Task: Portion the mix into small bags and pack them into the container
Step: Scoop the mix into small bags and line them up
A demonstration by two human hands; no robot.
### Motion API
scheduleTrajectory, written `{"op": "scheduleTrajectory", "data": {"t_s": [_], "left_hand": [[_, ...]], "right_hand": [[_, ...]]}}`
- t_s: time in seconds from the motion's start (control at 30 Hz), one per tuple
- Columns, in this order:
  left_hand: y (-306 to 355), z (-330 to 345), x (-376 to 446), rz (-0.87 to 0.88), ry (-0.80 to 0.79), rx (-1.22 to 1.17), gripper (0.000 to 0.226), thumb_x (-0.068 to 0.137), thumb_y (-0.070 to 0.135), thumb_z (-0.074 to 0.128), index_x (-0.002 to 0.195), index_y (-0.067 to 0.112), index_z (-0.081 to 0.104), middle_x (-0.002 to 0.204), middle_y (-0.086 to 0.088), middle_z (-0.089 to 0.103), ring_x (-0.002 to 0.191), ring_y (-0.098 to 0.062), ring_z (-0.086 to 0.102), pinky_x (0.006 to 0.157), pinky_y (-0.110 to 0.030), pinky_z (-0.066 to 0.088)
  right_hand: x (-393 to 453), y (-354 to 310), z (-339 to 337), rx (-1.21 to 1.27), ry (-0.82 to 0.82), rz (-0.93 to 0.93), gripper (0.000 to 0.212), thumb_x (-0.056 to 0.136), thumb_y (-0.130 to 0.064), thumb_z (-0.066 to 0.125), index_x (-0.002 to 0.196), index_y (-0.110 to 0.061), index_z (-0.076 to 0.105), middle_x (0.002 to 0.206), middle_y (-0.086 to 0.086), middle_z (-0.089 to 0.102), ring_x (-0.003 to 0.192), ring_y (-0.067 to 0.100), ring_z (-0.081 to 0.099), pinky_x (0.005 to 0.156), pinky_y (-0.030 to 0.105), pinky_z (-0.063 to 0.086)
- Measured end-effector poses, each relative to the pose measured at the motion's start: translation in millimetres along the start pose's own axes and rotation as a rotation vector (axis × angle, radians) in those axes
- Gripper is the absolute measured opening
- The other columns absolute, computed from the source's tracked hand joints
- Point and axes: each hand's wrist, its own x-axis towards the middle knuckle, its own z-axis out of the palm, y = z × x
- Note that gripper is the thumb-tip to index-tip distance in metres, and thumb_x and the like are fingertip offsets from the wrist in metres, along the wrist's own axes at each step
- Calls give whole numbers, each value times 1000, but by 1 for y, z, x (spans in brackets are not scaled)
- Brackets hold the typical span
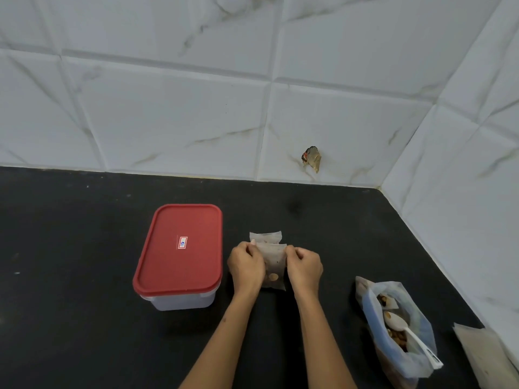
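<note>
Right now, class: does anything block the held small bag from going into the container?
Yes. The red lid sits closed on the container, left of the small bag pinched by both hands.

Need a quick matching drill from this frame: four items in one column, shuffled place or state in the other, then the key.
Items
1. red rectangular plastic lid
2. white plastic spoon
3. small clear bag of mix
4. large blue-tinted open bag

Place or state
A. pinched at its top corners by left hand and right hand
B. standing at right on the black counter
C. closed on the clear container
D. resting inside the large bag

Pairs: 1-C, 2-D, 3-A, 4-B
</note>
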Motion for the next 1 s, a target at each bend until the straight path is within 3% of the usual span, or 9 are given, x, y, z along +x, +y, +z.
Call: {"op": "scheduleTrajectory", "data": {"t_s": [0.2, 0.43, 0.5, 0.57, 0.63, 0.7, 0.8, 1.0], "left_hand": [[-12, 9, 18, -2, 15, 107, 34, 94, 22, 49, 63, 12, 56, 83, -17, 65, 79, -28, 64, 78, -43, 53], [-14, 5, 19, 46, -7, 156, 47, 95, 15, 48, 49, 13, 42, 72, -20, 55, 69, -36, 56, 67, -38, 48], [-14, 6, 19, 53, -21, 132, 42, 96, 18, 44, 56, 5, 51, 80, -26, 62, 69, -32, 58, 66, -38, 50], [-11, 6, 13, 81, -42, 119, 37, 97, 23, 41, 71, 4, 59, 95, -24, 62, 82, -30, 62, 80, -41, 53], [0, 5, 0, 131, -81, 165, 32, 99, 26, 41, 102, 4, 63, 120, -19, 53, 107, -29, 57, 98, -40, 44], [12, 4, -19, 219, -66, 229, 44, 100, 33, 40, 133, 3, 48, 140, -15, 41, 130, -28, 42, 109, -39, 30], [32, 5, -44, 357, 15, 229, 56, 99, 39, 41, 142, 4, 36, 149, -14, 34, 141, -27, 27, 114, -41, 18], [63, 36, -96, 366, -256, -133, 42, 98, 37, 44, 132, 13, 46, 129, 1, 55, 121, -6, 50, 102, -24, 42]], "right_hand": [[7, 2, 5, -106, -28, -37, 41, 86, -16, 55, 47, -12, 41, 46, -2, 37, 47, 10, 36, 48, 27, 31], [13, 4, 8, -203, -62, -33, 42, 89, -16, 50, 48, -14, 39, 49, -1, 39, 48, 12, 38, 47, 29, 30], [13, 2, 4, -213, -102, -20, 43, 93, -20, 48, 51, -14, 41, 52, -2, 43, 53, 13, 43, 49, 28, 33], [10, -2, -2, -195, -146, -18, 37, 97, -25, 45, 63, -14, 56, 66, -1, 56, 69, 17, 55, 57, 25, 40], [7, -5, -9, -133, -172, -5, 27, 97, -31, 45, 106, -15, 65, 101, 1, 64, 101, 19, 58, 82, 26, 45], [1, -8, -22, -55, -167, 15, 43, 96, -37, 47, 134, -19, 48, 124, 0, 56, 116, 17, 52, 99, 31, 43], [-12, -15, -54, 79, -99, 5, 44, 93, -40, 50, 133, -23, 47, 120, -3, 58, 104, 13, 58, 94, 39, 50], [-39, -7, -151, 192, 166, -28, 29, 92, -36, 54, 119, -26, 58, 101, -9, 65, 94, 9, 63, 86, 30, 52]]}}
